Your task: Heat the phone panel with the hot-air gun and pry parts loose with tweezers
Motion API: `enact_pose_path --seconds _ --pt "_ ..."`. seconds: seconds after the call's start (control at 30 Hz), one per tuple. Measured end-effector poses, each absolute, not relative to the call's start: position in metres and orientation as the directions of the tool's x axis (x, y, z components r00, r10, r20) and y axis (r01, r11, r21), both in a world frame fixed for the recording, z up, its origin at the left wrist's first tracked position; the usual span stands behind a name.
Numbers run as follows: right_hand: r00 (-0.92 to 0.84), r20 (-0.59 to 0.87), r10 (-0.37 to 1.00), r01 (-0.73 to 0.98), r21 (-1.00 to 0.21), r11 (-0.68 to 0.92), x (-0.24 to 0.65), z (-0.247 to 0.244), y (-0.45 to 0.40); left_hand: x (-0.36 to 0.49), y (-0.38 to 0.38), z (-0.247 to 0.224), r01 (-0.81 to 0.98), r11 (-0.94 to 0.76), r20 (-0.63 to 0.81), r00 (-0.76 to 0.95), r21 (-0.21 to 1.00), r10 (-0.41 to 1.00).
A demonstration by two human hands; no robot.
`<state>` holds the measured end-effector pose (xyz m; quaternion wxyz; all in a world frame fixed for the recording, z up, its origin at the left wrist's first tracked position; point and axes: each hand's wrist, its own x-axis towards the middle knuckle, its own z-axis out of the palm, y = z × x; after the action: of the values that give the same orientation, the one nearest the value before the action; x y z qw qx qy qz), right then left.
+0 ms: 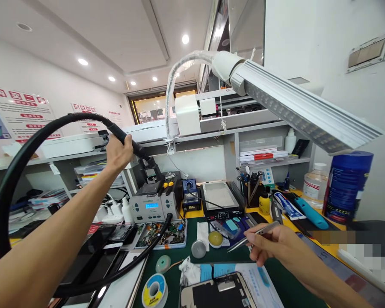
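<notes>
Left fingers (127, 143) grip a handle (137, 149), probably hot-air; right fingers (256, 241) hold tweezers (265, 229).

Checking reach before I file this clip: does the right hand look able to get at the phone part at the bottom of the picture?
Probably yes: the right hand, holding tweezers, is to the right of the phone part, with nothing visible standing between them.

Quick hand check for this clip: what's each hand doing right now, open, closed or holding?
Left hand: closed, holding the black hose handle.
Right hand: closed, holding metal tweezers, tips pointing away from the fingers.
</notes>
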<state>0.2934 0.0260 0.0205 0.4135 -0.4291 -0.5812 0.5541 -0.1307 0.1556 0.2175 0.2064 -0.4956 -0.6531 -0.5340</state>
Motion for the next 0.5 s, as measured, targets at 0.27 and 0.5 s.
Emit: enact_pose_path --seconds 0.27,0.5 --pt "-0.232 -0.004 0.973 0.022 -1.0 0.002 0.298 0.018 0.027 -0.122 0.108 0.232 0.778 -0.354 0.852 -0.441 0.519 0.281" --pt "-0.24 0.013 0.971 0.024 -1.0 0.019 0.298 0.013 0.029 -0.08 0.044 0.19 0.605 -0.637 0.878 -0.289 0.477 0.383"
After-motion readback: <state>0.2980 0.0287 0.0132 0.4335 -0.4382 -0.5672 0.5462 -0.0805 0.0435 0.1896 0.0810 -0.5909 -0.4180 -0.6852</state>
